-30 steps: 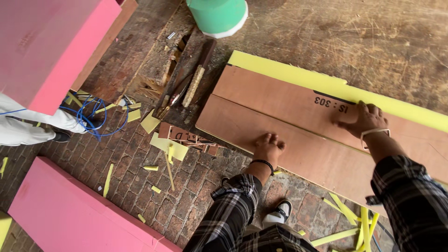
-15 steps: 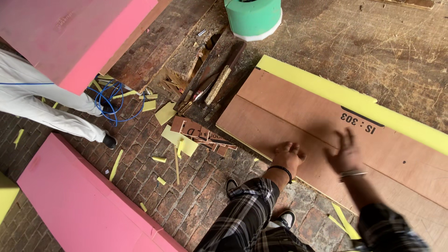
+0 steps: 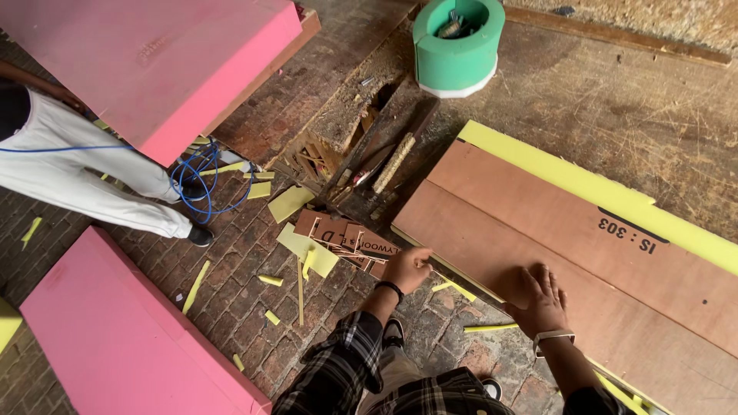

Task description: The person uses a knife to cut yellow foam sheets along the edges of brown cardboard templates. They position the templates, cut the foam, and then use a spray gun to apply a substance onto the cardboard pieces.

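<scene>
1. A brown plywood sheet point(image 3: 584, 261) is seen lying flat on the floor, laid over a yellow foam slab point(image 3: 584, 180) whose edge shows along the sheet's far side.
2. The right hand point(image 3: 538, 300) is pressed palm-down and spread wide on the near part of the sheet; nothing is held in it.
3. The left hand point(image 3: 406, 269) is curled at the sheet's near corner, its grip closed narrow, apparently on a thin yellow strip point(image 3: 453, 286); this cannot be told for certain.
4. Small plywood offcuts point(image 3: 346, 238) and yellow foam scraps point(image 3: 307, 250) are scattered on the brick floor just beside that hand.
5. The step in hand is judged to be the steadying and lining-up of the sheet on the foam; the next move would call for firm downward pressure from the right hand while the corner is squared.
6. Pink foam blocks point(image 3: 131, 338), a green foam ring point(image 3: 457, 46), a coiled blue cable point(image 3: 201, 184) and another person's legs point(image 3: 84, 188) are seen well apart from the sheet.
</scene>
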